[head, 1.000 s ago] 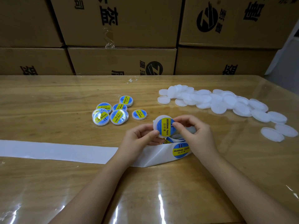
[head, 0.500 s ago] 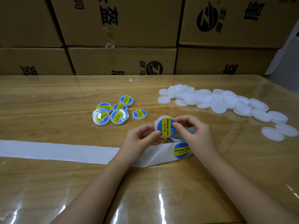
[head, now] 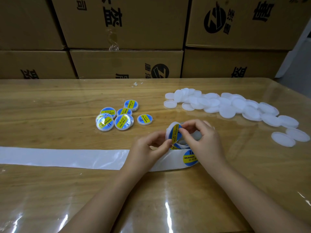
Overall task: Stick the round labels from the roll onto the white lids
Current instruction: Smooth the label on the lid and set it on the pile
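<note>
- Stacked cardboard boxes [head: 126, 24] wall off the far side of the bench [head: 50, 98].
- A white backing strip [head: 58, 158] runs in from the left edge, passes under our wrists and curls up beneath the hands.
- The heap of plain lids [head: 227, 106] lies well to the right and beyond; our right hand is the nearer one to it.
- The labelled lids [head: 117, 116] sit in a cluster to the left and beyond, nearer our left hand.
- Our left hand [head: 148, 148] has its grip closed on the lower edge of the held lid [head: 170, 130], between thumb and curled fingers.
- Our right hand [head: 202, 138] pinches the lid's upper part, thumb tip pressed on the face.
- The held lid stands on edge between the two hands, above the strip, face turned towards the right hand.
- Its round label [head: 175, 133] already covers the face, the yellow band running top to bottom; we judge it is being rubbed down.
- The next label [head: 189, 158] waits on the strip just below the right hand, so we judge that hand should peel it.
</note>
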